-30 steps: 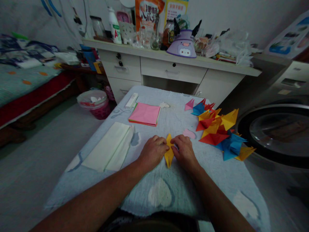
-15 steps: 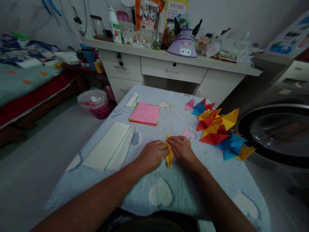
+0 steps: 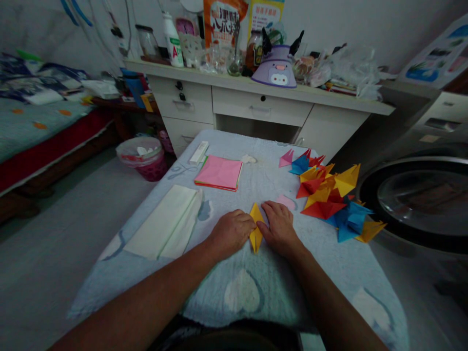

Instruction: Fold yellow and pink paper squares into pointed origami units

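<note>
A piece of yellow origami paper, folded into a narrow diamond, lies flat on the cloth-covered table. My left hand is closed at its left edge, its curled fingertips holding the paper. On the other side, my right hand rests with fingers apart, its thumb touching the paper's right edge. Farther back sits a stack of square paper, pink on top. Folded paper cranes in yellow, red, blue and pink are heaped to the right.
A folded white sheet lies left of my arms, and a small white box stands behind it. Beyond the table is a white desk with jars and bags. A lined bin is on the floor; a washing machine is at right.
My right hand's fingers have lifted off the yellow paper and spread to the right, uncovering its upper part. The left hand stays at the paper's left edge.
</note>
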The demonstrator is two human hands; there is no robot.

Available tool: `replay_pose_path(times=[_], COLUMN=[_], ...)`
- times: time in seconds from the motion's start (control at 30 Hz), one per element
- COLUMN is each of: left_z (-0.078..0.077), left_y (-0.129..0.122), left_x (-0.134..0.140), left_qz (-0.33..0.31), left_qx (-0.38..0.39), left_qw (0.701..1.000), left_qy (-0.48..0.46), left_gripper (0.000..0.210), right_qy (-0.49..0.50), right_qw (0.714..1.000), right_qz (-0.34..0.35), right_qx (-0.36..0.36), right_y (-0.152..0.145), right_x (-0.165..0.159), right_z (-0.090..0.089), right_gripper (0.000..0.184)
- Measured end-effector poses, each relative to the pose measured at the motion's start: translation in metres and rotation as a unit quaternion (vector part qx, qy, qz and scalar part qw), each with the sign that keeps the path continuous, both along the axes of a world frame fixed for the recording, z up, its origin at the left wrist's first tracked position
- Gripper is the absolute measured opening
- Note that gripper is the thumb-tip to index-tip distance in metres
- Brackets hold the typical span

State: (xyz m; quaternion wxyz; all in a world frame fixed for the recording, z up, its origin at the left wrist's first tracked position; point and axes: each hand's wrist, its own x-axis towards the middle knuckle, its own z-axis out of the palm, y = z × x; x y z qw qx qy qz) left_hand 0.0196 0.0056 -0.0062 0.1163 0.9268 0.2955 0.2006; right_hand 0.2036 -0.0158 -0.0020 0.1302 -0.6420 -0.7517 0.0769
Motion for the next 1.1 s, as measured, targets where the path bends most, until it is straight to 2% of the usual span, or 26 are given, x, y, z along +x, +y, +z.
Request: replay_pose_path(times=[0.1,0.2,0.27,0.5,0.67,0.73,0.83,0.9,1.0,1.1], left_z=[0.002,0.004,0.004,0.002,0.005,0.006,0.008,0.012,0.016,0.019], left_y=[0.001,0.000,-0.001,0.005,0.009,0.008,0.007,0.007,0.006,0.005], left_x=[0.000,0.001,0.002,0.005,0.006,0.006,0.006,0.007,0.007,0.005], left_qz=[0.057,0.161,0.203,0.216,0.199,0.165,0.117,0.099,0.093,0.099], left_qx=[-0.035,-0.041,-0.045,-0.112,-0.204,-0.276,-0.382,-0.422,-0.455,-0.483], left_qw=[0.997,0.985,0.977,0.968,0.947,0.919,0.842,0.795,0.742,0.705], left_qy=[-0.037,-0.055,-0.048,-0.057,-0.145,-0.228,-0.362,-0.425,-0.484,-0.509], left_gripper=[0.010,0.027,0.035,0.031,0.022,0.027,0.044,0.041,0.021,0.019], right_qy=[0.034,0.060,0.071,0.131,0.222,0.283,0.410,0.468,0.477,0.490], right_qw=[0.999,0.998,0.997,0.991,0.974,0.958,0.910,0.882,0.874,0.866], right_qz=[-0.013,-0.009,-0.005,0.013,0.037,0.040,0.047,0.050,0.058,0.046], right_qx=[0.012,0.012,0.012,0.020,0.015,0.003,-0.022,-0.042,-0.074,-0.090], right_y=[-0.001,-0.001,0.000,0.000,-0.001,-0.001,-0.003,-0.004,-0.004,-0.003], right_x=[0.003,0.003,0.003,0.004,0.005,0.004,0.003,0.001,0.000,-0.001], right_z=[-0.002,-0.003,-0.003,-0.001,0.003,0.004,0.003,0.004,0.006,0.008], right_gripper=[0.038,0.030,0.029,0.025,0.019,0.017,0.025,0.030,0.022,0.022])
